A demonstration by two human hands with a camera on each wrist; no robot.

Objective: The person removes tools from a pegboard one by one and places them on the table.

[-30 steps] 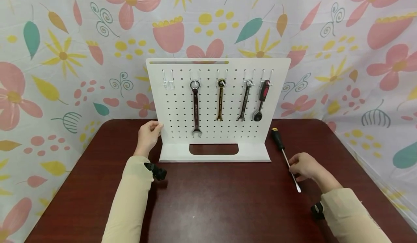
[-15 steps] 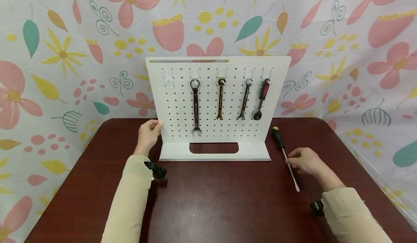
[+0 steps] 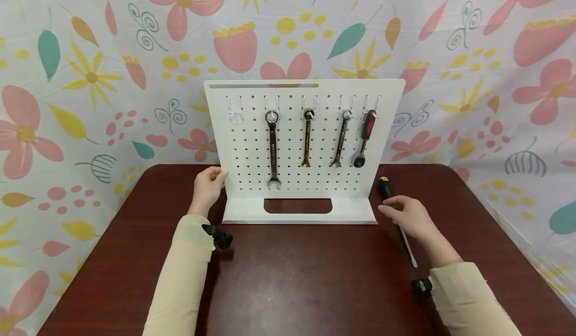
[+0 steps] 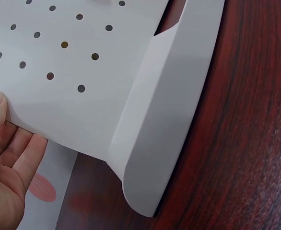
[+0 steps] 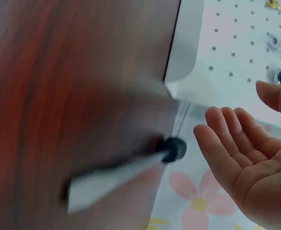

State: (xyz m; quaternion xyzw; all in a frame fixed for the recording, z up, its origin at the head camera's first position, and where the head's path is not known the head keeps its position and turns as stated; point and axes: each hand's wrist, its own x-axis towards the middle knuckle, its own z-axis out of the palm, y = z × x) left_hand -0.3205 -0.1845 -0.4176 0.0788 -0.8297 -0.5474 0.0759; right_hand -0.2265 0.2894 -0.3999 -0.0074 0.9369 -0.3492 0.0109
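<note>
My left hand pinches the left edge of a white pegboard stand. In the left wrist view the thumb lies on its front face, with the other fingers behind the edge. A flathead screwdriver with a black and yellow handle lies on the table, right of the stand. Above its shaft is my right hand, which hides part of it in the head view. The right wrist view has this hand apart from the screwdriver, palm bare and fingers loosely bent.
From clear hooks on the board hang a large combination wrench, a gold-toned wrench, a smaller wrench and a red-and-black ratchet. A clear hook sits at upper left. Floral cloth backs the dark table.
My right hand has left the screwdriver's shaft and moved up and left toward the stand. The screwdriver stays on the table. My left hand keeps its place on the board's edge.
</note>
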